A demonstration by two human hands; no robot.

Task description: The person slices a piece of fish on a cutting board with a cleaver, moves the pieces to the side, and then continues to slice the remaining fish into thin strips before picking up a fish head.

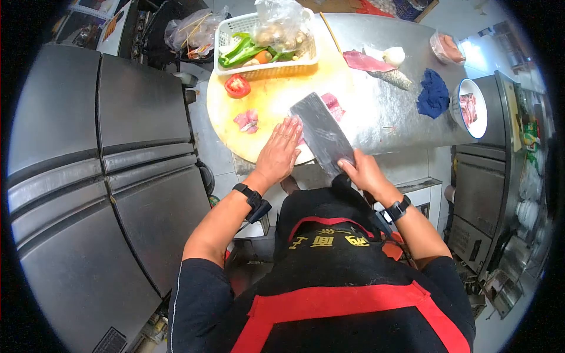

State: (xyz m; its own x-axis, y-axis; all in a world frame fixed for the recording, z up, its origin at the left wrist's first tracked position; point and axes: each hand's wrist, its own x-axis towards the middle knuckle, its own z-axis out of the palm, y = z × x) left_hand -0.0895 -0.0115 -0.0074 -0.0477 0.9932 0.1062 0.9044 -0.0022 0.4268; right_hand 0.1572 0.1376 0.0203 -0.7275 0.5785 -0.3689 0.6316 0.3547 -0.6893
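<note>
My right hand (363,171) grips the handle of a large cleaver (321,132), whose flat blade lies nearly level over the near edge of a round wooden cutting board (276,103). My left hand (278,152) rests flat, fingers together, on the board beside the blade, pressing a piece of pink raw meat that is mostly hidden under hand and blade. Another slice of meat (334,106) shows just beyond the blade. A smaller meat piece (247,120) and a halved tomato (237,86) lie on the board's left part.
A white basket (265,69) with green peppers and a bag of mushrooms sits at the board's far edge. On the steel counter (388,112) lie a meat slice (359,60), an onion (394,55), a blue cloth (434,93) and a bowl of meat (472,107). Steel cabinets stand left.
</note>
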